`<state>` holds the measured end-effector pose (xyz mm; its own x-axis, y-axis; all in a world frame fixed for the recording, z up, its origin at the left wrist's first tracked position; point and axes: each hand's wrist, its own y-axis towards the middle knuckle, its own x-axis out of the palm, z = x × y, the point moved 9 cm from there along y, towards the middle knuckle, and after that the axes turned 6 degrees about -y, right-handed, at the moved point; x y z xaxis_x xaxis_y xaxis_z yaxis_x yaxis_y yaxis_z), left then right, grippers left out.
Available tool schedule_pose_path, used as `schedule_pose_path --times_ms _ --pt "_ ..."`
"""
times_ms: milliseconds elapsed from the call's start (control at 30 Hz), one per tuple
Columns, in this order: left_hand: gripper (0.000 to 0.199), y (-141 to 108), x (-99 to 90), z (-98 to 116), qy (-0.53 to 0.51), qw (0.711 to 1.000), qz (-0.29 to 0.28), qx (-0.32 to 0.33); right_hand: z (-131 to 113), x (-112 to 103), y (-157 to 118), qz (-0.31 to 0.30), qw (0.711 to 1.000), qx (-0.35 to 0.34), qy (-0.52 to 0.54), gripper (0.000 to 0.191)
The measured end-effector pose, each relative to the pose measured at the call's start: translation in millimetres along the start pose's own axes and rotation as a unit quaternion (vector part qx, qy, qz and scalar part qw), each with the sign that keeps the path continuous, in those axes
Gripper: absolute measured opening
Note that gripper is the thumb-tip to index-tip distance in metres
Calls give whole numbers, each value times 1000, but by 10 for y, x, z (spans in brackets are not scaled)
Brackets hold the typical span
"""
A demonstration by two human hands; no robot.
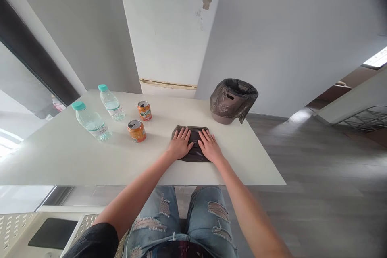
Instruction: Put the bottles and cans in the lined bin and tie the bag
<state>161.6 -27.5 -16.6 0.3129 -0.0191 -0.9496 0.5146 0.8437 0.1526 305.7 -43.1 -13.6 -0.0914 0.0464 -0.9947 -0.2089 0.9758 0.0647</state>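
A folded black plastic bag (196, 154) lies flat on the white table (169, 174), close to the front edge. My left hand (180, 145) rests palm down on its left part, fingers stretched and slightly apart. On the right part, my right hand (209, 146) presses in the same way, fingers spread. Neither hand grips the bag; both cover some of it. Behind and to the right stands a small bin (223, 119) lined with a dark, see-through plastic bag (248, 102) that hangs over its rim.
Two orange cans (137, 132) stand left of my hands, one behind the other. Further left are two clear bottles (93, 125) with turquoise caps. A white fridge (172, 28) is behind the table. The table's right edge drops to a grey floor (305, 185).
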Motion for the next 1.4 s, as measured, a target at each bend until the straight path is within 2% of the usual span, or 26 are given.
schedule_pose_path --times_ms 233,367,400,467,567,633,700,767,867,967,1100,1400 --pt "68 -1 -38 29 8 1000 26 6 -10 8 -4 10 1000 -4 6 64" --pt "69 -3 -31 16 -3 1000 23 4 7 -57 -28 42 996 -13 77 61" --pt "70 -4 -57 16 -8 1000 26 2 38 -109 -41 63 992 -16 112 60" --pt "70 0 -165 42 -17 999 46 -1 176 -278 -90 146 970 -1 193 58" --pt "65 29 -374 187 -15 996 91 17 462 -502 -216 285 914 54 284 57" --pt "64 67 -423 334 -13 994 100 44 508 -538 -235 310 899 56 305 55" --pt "64 114 -351 459 -14 994 83 67 405 -506 -175 275 912 24 303 54" --pt "64 153 -189 528 -16 995 49 80 215 -421 -90 205 939 -23 274 55" --pt "65 175 61 523 -18 997 -1 79 -50 -237 -9 87 976 -70 187 59" --pt "66 171 156 468 -17 998 -11 64 -143 -112 14 19 991 -68 116 62" --pt "67 163 149 447 -15 998 -9 58 -125 -54 18 -1 995 -49 83 65" --pt "69 146 78 421 -24 998 4 59 -53 9 27 3 998 -27 63 69"
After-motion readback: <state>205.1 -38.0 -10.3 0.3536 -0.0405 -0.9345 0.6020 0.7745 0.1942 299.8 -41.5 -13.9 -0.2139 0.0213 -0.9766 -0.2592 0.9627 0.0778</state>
